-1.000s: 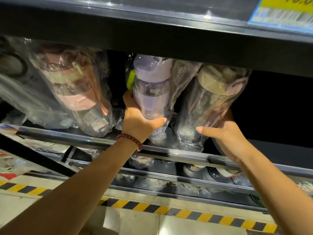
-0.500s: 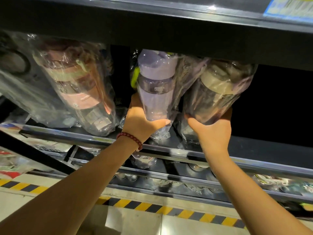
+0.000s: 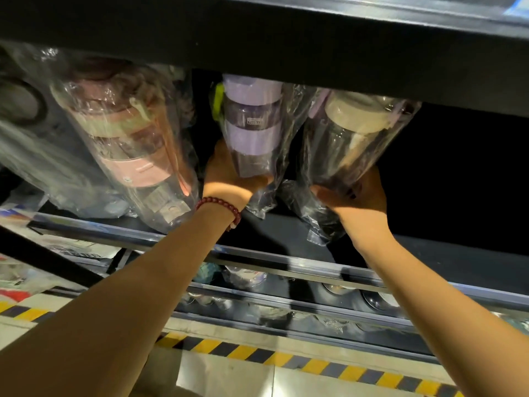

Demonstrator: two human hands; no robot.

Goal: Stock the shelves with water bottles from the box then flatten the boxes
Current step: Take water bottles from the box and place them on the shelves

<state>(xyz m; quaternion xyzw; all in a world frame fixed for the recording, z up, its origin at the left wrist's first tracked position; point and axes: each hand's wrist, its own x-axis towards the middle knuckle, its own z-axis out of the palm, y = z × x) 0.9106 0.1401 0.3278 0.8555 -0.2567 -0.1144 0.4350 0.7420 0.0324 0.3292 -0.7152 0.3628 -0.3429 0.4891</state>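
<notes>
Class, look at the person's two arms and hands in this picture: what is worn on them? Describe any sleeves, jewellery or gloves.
Both forearms are bare, with no sleeves in view and no gloves. The left hand has a bracelet of round dark red beads at its wrist. The right hand shows no jewellery at all.

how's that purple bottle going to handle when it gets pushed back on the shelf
The purple bottle looks rigid, probably light since it seems empty. Its loose plastic wrap may slide under the left hand. Tall and narrow, it could tip.
</notes>
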